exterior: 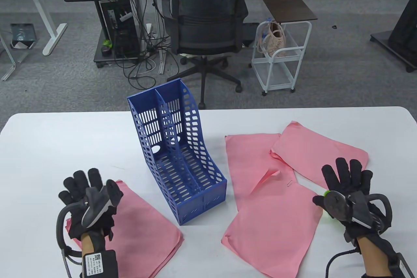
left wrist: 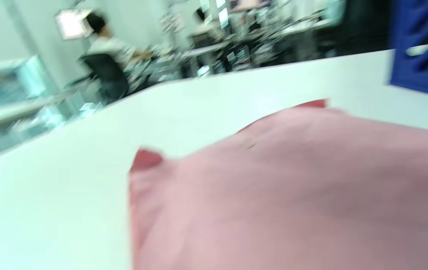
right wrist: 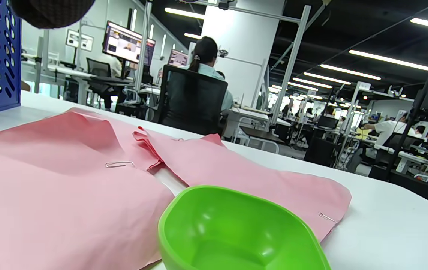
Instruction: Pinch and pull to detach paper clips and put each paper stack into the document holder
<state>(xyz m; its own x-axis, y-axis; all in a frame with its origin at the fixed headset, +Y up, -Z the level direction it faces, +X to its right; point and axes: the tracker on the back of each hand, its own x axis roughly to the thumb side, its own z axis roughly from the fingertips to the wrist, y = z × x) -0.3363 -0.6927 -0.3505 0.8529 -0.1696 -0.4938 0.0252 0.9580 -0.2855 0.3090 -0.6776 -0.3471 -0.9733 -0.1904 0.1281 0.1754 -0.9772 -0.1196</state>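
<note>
The blue document holder stands mid-table with both slots empty. One pink paper stack lies at the front left, and my left hand hovers over its far corner, fingers spread and holding nothing. On the right lie three more pink stacks. A paper clip sits on the nearest one's far edge, and another clip sits on the far right stack. My right hand is spread open above a green bowl, gripping nothing.
The left wrist view is blurred and shows only pink paper and a corner of the holder. Beyond the table's far edge stand an office chair and a white cart. A person sits at a desk behind.
</note>
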